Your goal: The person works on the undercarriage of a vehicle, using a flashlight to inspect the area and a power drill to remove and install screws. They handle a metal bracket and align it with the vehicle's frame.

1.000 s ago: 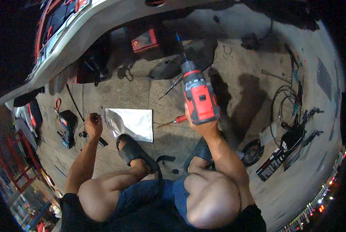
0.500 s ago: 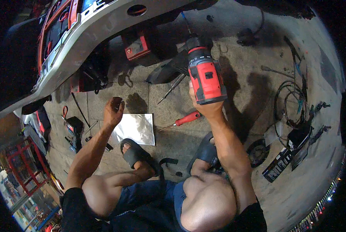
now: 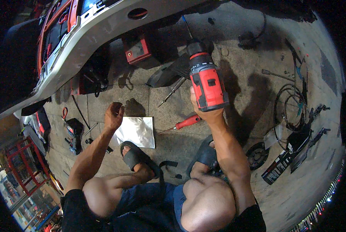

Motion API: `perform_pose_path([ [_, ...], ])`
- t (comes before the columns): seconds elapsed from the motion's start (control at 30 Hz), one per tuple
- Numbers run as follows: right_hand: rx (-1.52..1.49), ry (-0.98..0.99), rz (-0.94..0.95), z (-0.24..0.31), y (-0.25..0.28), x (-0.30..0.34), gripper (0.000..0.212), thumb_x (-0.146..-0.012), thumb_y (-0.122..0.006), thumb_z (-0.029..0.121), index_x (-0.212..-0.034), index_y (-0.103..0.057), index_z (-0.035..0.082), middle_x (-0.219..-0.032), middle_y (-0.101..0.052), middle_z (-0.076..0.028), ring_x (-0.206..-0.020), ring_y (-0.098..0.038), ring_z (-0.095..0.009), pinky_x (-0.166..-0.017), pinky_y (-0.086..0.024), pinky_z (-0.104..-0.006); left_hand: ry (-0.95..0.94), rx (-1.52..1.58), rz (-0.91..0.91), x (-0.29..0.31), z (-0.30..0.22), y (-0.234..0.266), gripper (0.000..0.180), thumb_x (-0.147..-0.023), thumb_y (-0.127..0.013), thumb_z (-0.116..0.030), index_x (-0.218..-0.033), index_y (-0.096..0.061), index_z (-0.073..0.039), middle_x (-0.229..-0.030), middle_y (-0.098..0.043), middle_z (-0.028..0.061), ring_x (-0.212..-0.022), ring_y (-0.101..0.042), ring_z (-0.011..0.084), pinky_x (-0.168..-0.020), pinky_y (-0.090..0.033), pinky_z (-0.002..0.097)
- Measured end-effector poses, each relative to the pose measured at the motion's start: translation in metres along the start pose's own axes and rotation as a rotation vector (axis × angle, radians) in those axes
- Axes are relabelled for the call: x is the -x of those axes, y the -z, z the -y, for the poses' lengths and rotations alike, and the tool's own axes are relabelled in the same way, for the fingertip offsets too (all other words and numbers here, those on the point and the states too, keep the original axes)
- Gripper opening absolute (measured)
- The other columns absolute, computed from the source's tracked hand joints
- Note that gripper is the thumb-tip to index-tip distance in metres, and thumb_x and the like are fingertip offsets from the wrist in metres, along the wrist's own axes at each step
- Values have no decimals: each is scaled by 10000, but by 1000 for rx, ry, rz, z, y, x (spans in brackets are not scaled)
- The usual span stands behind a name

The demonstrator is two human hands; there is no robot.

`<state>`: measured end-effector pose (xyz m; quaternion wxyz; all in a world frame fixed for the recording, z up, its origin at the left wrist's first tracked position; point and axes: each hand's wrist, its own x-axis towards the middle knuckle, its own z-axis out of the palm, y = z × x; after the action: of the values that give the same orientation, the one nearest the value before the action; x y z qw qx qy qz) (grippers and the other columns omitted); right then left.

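My right hand (image 3: 204, 110) is wrapped round the handle of a red and black cordless drill (image 3: 208, 85). The drill's long bit (image 3: 187, 28), blue at its tip, points away from me toward the dark underside of a white vehicle body panel (image 3: 91, 29). Most of the grip is hidden beneath the drill's body. Empty, with loosely bent fingers and the thumb apart, my left hand (image 3: 114, 116) hovers over the floor beside a shiny white sheet or packet (image 3: 136, 131). A red-handled screwdriver (image 3: 186, 121) lies between that sheet and my right forearm.
Beyond the hands are a red box (image 3: 138, 52), a dark curved part (image 3: 167, 73) and a metal rod (image 3: 172, 92). Coiled cable (image 3: 293, 108) and a black printed box (image 3: 277, 167) lie at right. Left, a black and red tool (image 3: 74, 127) rests on the floor.
The drill and my right hand have come slightly back toward me. My left hand keeps nearly the same pose beside the white sheet. The whole view has shifted a little.
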<state>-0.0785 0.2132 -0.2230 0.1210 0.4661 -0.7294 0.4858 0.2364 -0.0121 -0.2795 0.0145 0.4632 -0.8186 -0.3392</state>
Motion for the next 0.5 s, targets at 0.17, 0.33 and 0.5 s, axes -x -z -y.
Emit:
perform_pose_path([
  [0.17, -6, -44, 29, 2, 2, 1, 292, -729, -775, 147, -992, -670, 79, -973, -673, -125, -861, -652, -336, -781, -537, -419, -22, -10, 5, -3, -1, -3, 239, -915, -624, -161, -1087, -627, 5, -999, -680, 168, -911, -685, 263, -819, -534, 353],
  [0.33, -16, -62, 49, 2, 2, 0, 322, -735, -782, 171, -1017, -660, 74, -971, -665, -130, -849, -650, -340, -763, -540, -410, -50, -21, -24, -5, 1, -5, 233, -909, -626, -152, -1079, -629, 8, -1004, -676, 171, -892, -683, 266, -803, -535, 354],
  [0.5, 83, -43, 110, 0, 20, -14, 577, -715, -801, 209, -1233, -579, 82, -1012, -656, -153, -875, -648, -367, -775, -531, -421, -63, 38, 22, -8, -1, -5, 247, -924, -613, -180, -1084, -629, 8, -1003, -671, 171, -924, -673, 267, -802, -525, 344],
])
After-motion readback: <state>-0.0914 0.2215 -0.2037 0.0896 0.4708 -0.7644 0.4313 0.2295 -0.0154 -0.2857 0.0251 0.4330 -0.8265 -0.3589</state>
